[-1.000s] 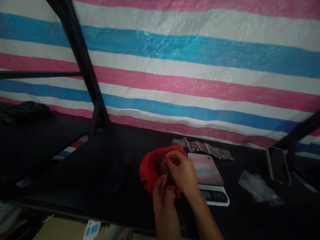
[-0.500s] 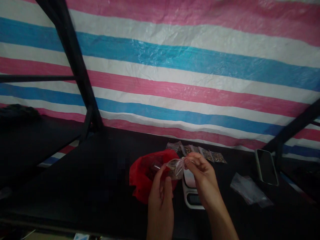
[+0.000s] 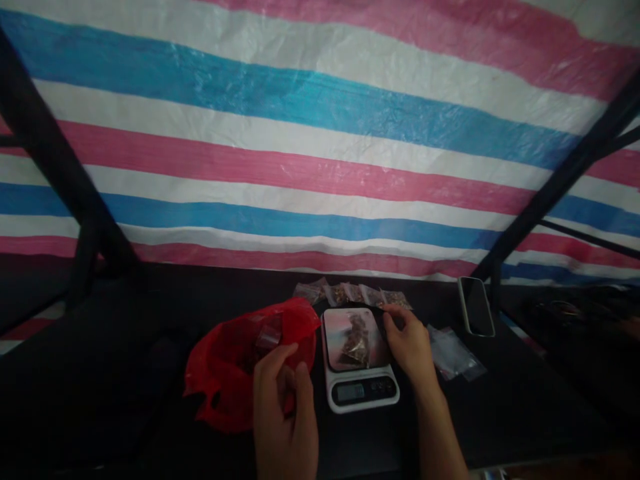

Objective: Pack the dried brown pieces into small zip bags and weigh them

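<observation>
A small clear bag with brown bits inside lies on the platform of a white digital scale. My right hand rests at the scale's right edge, its fingers loosely bent and holding nothing, just beside the bag. A crumpled red plastic bag sits open to the left of the scale. My left hand is at the red bag's near right side, its fingers curled on the plastic.
A row of several small filled clear bags lies behind the scale. Empty clear bags lie to the right, with a phone beyond them. Everything sits on a black table against a striped tarp, between black slanted struts.
Both hands held the small clear bag by the red bag. My right hand has now let it go on the scale, and my left hand is back at the red bag. The camera swung right.
</observation>
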Demonstrator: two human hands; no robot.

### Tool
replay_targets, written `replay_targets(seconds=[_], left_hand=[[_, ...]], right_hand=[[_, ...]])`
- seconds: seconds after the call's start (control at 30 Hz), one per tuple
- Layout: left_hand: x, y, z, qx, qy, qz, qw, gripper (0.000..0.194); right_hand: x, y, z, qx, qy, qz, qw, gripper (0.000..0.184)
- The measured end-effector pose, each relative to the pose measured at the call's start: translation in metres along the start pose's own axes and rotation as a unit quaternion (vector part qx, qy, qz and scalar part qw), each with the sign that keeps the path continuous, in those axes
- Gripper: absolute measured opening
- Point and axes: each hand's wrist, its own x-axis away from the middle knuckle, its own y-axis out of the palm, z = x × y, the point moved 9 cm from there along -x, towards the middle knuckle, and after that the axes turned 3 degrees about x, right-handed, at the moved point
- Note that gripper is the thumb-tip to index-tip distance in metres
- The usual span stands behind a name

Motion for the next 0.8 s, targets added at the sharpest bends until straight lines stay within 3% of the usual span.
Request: replay_targets(seconds=[0.33, 0.63, 0.8], left_hand=[[0.003, -0.008, 0.029, -0.068, 0.183, -0.017, 0.981, 0.018], [-0.003, -0.016, 0.026, -0.066, 0.151, -0.003, 0.986, 0.017], [0.001, -0.022, 0.034, -0.096, 0.190, 0.005, 0.977, 0.012]], right_hand=[[-0.015, 0.024, -0.015, 0.092, -0.094, -0.075, 0.988, 0.031], [-0.018, 0.030, -0.018, 0.117, -0.101, -0.102, 0.983, 0.021], [-0.019, 0.020, -0.048, 0.085, -0.108, -0.073, 0.988, 0.020]])
